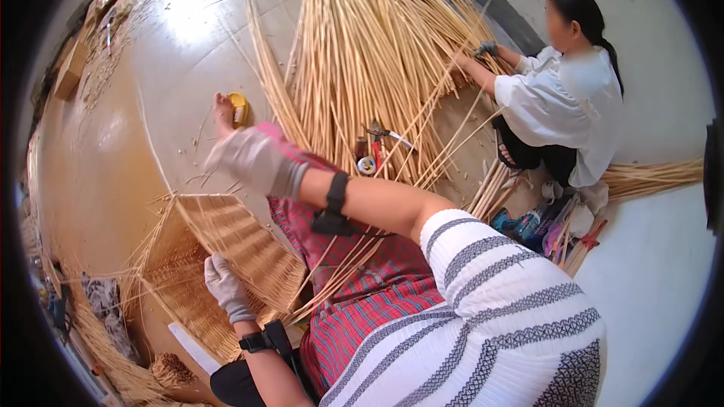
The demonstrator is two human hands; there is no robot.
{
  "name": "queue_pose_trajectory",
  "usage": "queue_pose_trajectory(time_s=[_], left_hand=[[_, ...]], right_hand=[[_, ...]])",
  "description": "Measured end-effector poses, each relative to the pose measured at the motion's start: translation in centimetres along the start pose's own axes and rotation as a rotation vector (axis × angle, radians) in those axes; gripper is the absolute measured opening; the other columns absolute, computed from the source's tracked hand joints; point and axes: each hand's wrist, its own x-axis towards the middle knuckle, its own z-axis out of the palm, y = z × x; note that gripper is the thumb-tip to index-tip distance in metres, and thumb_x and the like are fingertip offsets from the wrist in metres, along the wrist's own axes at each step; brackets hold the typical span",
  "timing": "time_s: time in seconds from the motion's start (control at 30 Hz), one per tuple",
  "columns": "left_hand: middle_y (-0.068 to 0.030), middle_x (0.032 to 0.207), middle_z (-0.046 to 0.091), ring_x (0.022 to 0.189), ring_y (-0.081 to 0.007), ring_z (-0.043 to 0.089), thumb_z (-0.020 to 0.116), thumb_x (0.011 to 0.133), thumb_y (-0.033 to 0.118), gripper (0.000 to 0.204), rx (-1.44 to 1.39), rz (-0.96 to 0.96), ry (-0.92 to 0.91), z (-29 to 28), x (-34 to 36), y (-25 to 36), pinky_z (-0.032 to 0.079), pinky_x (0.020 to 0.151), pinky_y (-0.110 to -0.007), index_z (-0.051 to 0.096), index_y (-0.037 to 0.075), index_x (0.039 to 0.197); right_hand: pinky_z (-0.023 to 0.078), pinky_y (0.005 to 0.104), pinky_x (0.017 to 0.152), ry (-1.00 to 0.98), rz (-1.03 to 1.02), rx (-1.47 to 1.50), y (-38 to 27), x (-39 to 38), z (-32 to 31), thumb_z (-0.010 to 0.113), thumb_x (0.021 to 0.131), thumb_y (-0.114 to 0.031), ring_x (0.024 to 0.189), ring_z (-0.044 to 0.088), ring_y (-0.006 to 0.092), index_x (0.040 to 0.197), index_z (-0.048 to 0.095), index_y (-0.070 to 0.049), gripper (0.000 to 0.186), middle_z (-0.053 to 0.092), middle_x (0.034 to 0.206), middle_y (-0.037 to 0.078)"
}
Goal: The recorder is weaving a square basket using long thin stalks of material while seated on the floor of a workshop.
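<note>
A woven basket (185,249) with loose strands at its edges lies tilted at the lower left, beside my lap in red plaid cloth (377,279). My left hand (224,286), in a pale glove, is in front of the basket's weave with curled fingers; what they hold is too small to make out. My right hand (249,162), also gloved, is raised above the basket, reaching left across my body and smeared by motion, so its fingers cannot be read. Several long thin strands pass under my right arm.
A large bundle of strips (347,45) fans across the tiled floor. Pliers (377,136) and a yellow tool (237,109) lie there. A co-worker (558,105) in white crouches at right, handling strips, near a power drill (516,222). Wooden blocks (72,68) sit along the left wall.
</note>
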Motion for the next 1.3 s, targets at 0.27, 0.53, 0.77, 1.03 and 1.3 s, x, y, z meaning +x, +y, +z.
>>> queue_pose_trajectory(time_s=[0.27,0.53,0.77,1.03,1.3], left_hand=[[0.0051,0.075,0.044,0.069,-0.0061,0.037,0.051,0.107,0.025,0.032,0.030,0.002,0.026,0.2,0.1,-0.6,0.036,0.062,-0.025,0.050,0.006,0.082],[0.0029,0.082,0.054,0.076,-0.0071,0.046,0.056,0.106,0.027,0.028,0.101,-0.007,0.103,0.1,0.7,-1.3,0.042,0.071,-0.024,0.060,0.003,0.093],[0.0036,0.079,0.052,0.073,-0.0067,0.043,0.055,0.106,0.027,0.030,0.092,-0.020,0.128,0.2,0.9,-1.5,0.040,0.067,-0.024,0.057,0.004,0.087],[0.0037,0.075,0.047,0.069,-0.0080,0.040,0.053,0.107,0.026,0.032,0.126,0.035,0.116,0.4,0.5,-0.6,0.039,0.062,-0.026,0.051,0.005,0.083],[0.0043,0.070,0.042,0.067,-0.0076,0.038,0.054,0.105,0.025,0.034,0.226,0.022,0.078,0.1,-0.1,0.7,0.036,0.059,-0.027,0.049,0.005,0.078]], right_hand=[[0.049,0.0455,0.095,0.229,1.493,-0.367,10.6,-30.7,-8.7,0.057,0.084,-0.009,0.102,0.063,0.0391,0.116,0.064,-0.005,0.033,0.066,0.112,0.021],[0.052,0.0468,0.094,-0.280,1.646,-0.330,7.3,-37.8,-10.0,0.040,0.101,-0.015,0.113,0.065,0.0346,0.144,0.051,-0.028,0.046,0.065,0.127,0.019],[0.053,0.0480,0.091,-0.658,1.827,-0.217,8.8,-33.9,-10.7,0.042,0.100,-0.017,0.111,0.068,0.0364,0.158,0.025,-0.034,0.062,0.067,0.123,0.021],[0.056,0.0471,0.084,-0.739,1.448,-0.295,13.1,-26.1,-12.3,0.062,0.094,-0.030,0.102,0.071,0.0332,0.109,0.071,-0.008,0.028,0.074,0.105,0.015],[0.038,0.0578,0.111,-1.026,1.626,-0.377,13.9,-20.5,-9.1,0.080,0.071,-0.063,0.141,0.043,0.0327,0.163,0.009,-0.021,0.123,0.038,0.157,0.013]])
